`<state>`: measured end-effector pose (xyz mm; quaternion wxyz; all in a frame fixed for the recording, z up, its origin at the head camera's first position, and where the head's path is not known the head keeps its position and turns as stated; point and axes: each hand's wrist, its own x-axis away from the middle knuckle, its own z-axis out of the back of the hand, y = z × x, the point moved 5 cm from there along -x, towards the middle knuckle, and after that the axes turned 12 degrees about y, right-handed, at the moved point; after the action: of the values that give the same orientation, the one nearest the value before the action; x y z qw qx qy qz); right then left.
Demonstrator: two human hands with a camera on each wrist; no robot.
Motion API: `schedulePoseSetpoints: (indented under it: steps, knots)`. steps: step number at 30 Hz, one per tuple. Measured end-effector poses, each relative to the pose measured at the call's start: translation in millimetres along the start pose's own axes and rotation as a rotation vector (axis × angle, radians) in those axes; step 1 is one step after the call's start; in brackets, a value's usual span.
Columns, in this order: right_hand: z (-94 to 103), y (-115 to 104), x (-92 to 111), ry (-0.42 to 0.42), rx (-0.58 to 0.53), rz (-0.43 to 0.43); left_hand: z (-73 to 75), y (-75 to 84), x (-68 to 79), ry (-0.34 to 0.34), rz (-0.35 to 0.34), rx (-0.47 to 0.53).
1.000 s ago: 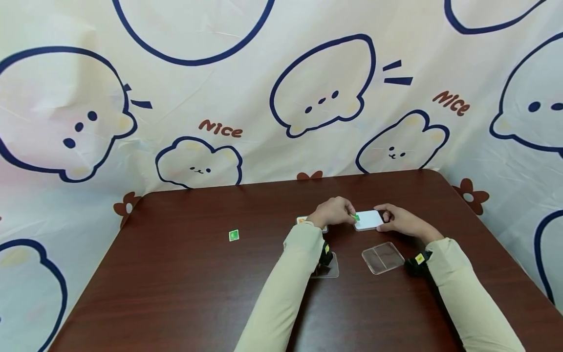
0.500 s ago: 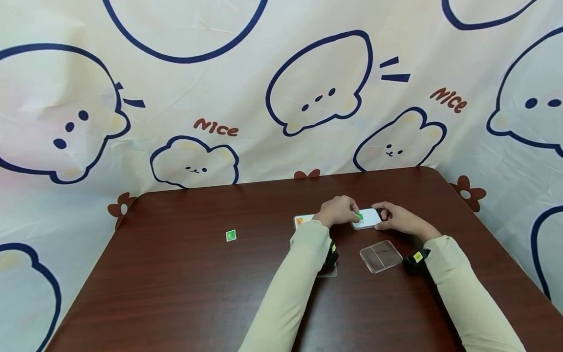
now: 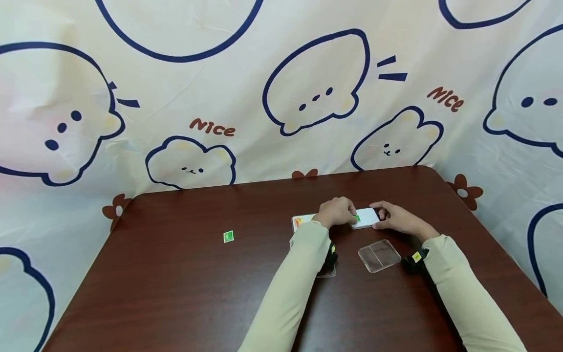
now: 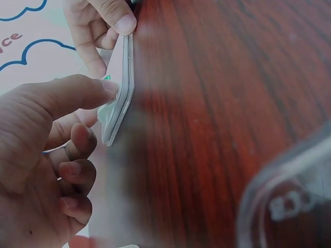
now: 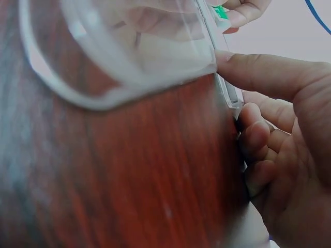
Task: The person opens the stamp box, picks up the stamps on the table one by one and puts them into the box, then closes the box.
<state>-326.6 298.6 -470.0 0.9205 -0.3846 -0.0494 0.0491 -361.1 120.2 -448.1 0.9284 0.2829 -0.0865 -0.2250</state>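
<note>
Toward the back right of the table, in the head view, lies a flat white case (image 3: 367,215) with rounded corners and a clear rim. My right hand (image 3: 398,218) grips its right end between thumb and fingers. At the left end my left hand (image 3: 336,212) pinches a small green-printed square (image 3: 357,218) against the white top. The left wrist view shows the thumb pressing on the case's face (image 4: 124,77), with a bit of green by its tip; the fingers behind are partly hidden. In the right wrist view, the green piece (image 5: 221,11) peeks out beside the left fingers.
A similar green square (image 3: 228,236) lies alone on the left of the brown table (image 3: 176,274). A picture-printed white case (image 3: 301,221) is partly behind the left hand. Nearer are a clear plastic lid (image 3: 379,255) and another clear piece (image 3: 327,274) under the left wrist.
The left hand has moved slightly right over the white case with the green square between its fingers. The right hand keeps its hold. The whole head view has shifted a little.
</note>
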Motion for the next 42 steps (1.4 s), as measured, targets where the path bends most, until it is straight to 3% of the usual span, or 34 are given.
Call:
schedulePoseSetpoints:
  steps: [16, 33, 42]
  knots:
    - [-3.5, -7, -1, -0.006, -0.001, 0.001, 10.1, -8.9, 6.3, 0.019, 0.005, 0.048]
    - [0.1, -2, -2, 0.012, 0.033, -0.005, 51.5, -33.6, 18.0, 0.053, 0.037, 0.217]
    - [-0.6, 0, 0, 0.016, 0.036, -0.011, 70.9, -51.7, 27.1, 0.06, 0.029, 0.244]
